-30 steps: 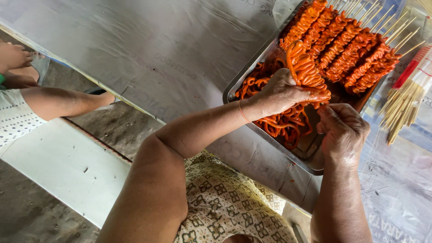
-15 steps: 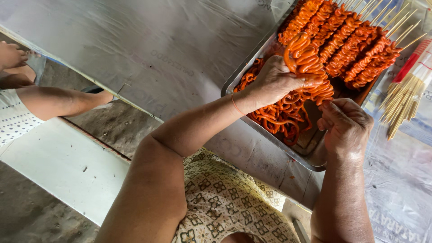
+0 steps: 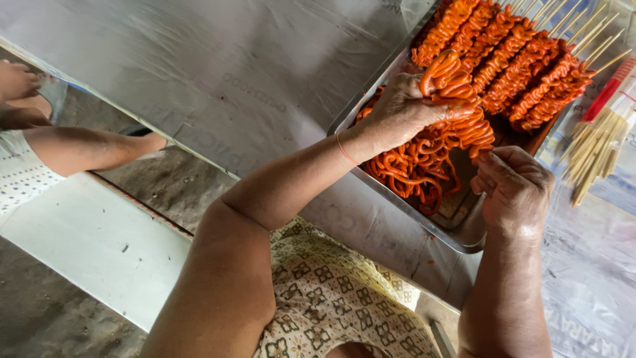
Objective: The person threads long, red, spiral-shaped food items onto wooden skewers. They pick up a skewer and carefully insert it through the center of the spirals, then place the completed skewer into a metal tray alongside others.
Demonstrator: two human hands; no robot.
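The left hand (image 3: 397, 113) is closed around a folded orange strip of meat (image 3: 457, 99), lifted just above the metal tray (image 3: 424, 219) so drips and loose ends fall back among the loose strips (image 3: 411, 166). The right hand (image 3: 517, 189) has its fingers pinched shut at the lower end of that strip, seemingly around a skewer, though the stick itself is hidden. Finished skewers (image 3: 510, 59) lie in rows at the tray's far end, and bare sticks (image 3: 596, 146) wait on the tabletop (image 3: 199, 66) beside it.

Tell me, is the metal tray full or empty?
Nearly full. The metal tray holds rows of orange skewers and loose orange strips; only one corner shows bare.
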